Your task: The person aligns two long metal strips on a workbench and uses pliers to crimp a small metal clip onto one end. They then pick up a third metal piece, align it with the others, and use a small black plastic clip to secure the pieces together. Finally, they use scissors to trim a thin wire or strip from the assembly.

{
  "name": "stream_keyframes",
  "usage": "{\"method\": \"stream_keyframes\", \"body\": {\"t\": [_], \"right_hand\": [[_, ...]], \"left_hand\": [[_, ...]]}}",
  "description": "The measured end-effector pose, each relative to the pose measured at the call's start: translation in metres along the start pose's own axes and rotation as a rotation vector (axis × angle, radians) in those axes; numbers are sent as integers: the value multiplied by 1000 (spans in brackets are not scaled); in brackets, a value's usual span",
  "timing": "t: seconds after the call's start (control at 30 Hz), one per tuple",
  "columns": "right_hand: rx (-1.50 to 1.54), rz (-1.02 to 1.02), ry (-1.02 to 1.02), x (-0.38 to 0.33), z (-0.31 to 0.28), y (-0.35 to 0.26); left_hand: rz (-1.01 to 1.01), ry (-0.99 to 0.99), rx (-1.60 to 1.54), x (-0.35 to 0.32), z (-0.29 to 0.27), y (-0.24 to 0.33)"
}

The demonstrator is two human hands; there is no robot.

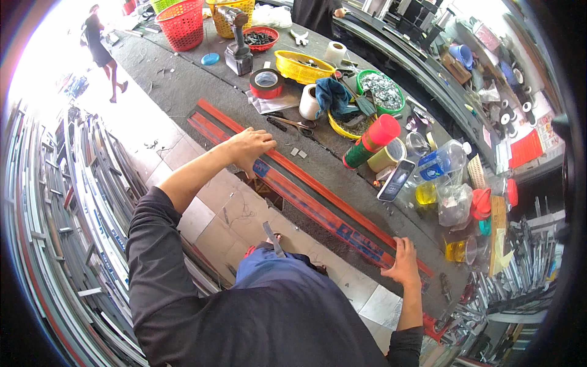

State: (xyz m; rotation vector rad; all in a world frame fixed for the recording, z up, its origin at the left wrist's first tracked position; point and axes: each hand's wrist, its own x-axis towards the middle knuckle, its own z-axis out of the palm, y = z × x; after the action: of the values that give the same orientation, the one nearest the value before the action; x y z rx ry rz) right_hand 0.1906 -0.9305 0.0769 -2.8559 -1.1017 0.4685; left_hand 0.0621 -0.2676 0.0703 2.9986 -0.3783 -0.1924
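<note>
A long profile bar (306, 194) with red and blue printed film lies slantwise along the near edge of the grey-covered workbench. A dark stripe runs down its length; I cannot tell whether it is one piece or two side by side. My left hand (249, 148) grips it towards the far left end, fingers over the top and thumb on the near side. Towards the near right end, my right hand (402, 263) grips the same bar, fingers across it and thumb on the near edge. Scissors (299, 125) lie beyond my left hand.
A cordless drill (237, 46), tape roll (266, 82), yellow basket (304, 66), red-capped spray can (373, 140), phone (396, 180) and plastic bottle (443, 162) stand or lie along the bench. Long metal profiles (73, 214) fill the left. Another person (98, 40) is at upper left.
</note>
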Motion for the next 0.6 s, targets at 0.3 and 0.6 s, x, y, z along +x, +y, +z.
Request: {"method": "stream_keyframes", "body": {"t": [0.3, 0.6], "right_hand": [[-26, 8, 77, -5, 8, 7], [8, 72, 71, -1, 3, 9]], "left_hand": [[32, 23, -6, 9, -12, -1], [85, 72, -79, 32, -5, -18]]}}
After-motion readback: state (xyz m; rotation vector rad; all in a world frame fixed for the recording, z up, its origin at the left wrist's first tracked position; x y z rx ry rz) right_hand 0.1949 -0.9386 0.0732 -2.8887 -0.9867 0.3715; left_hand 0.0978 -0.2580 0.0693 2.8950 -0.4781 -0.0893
